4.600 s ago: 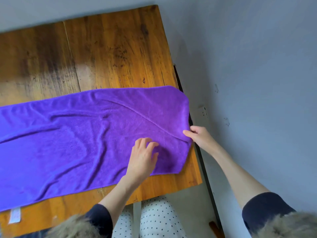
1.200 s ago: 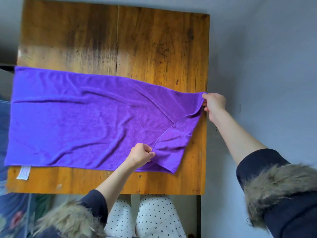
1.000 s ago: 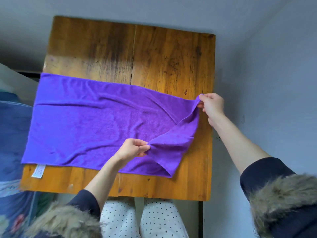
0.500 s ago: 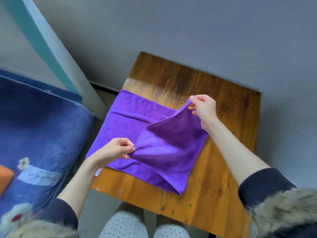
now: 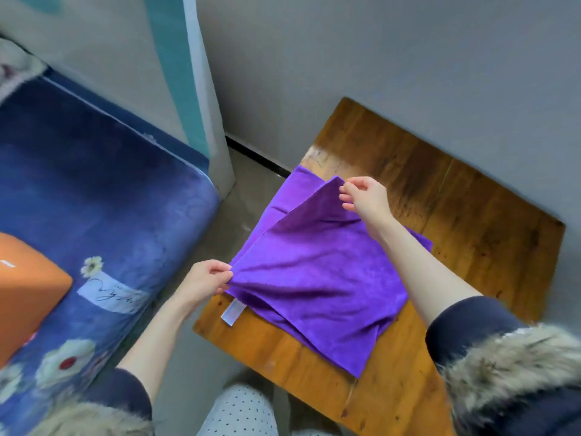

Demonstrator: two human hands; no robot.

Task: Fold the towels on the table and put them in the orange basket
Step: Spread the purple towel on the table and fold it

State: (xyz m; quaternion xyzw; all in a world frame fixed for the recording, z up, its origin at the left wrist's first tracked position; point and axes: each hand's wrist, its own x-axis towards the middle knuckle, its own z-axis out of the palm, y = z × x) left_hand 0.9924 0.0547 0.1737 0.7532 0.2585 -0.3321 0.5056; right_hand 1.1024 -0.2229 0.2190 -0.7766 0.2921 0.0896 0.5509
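Purple towel (image 5: 317,272) on the wooden table (image 5: 471,221), now doubled over: the right-hand half lies folded across onto the left half. A second ago it was spread at full length along the table, only its right end lifted.

Left hand (image 5: 204,280) pinches the near-left corner of the upper layer, thumb and fingers closed on the cloth, just off the table's left edge. Right hand (image 5: 364,196) pinches the far corner of that same layer, fingertips together on the fabric, raised a little above the bottom layer. Half a second ago both hands were mid-table with the flap hanging between them; they have since carried it over to the left edge. The upper layer's left edge sits nearly over the lower one, with a strip of the bottom layer showing at the far left.

White label (image 5: 232,313) pokes out from under the towel at the near-left, flat on the wood.

Orange basket (image 5: 28,297) stands well left of the table, on a blue flowered bed cover (image 5: 103,215), only partly in sight. It was out of view a second ago.

Fur-trimmed dark sleeves (image 5: 503,357) are pushed up on both forearms.
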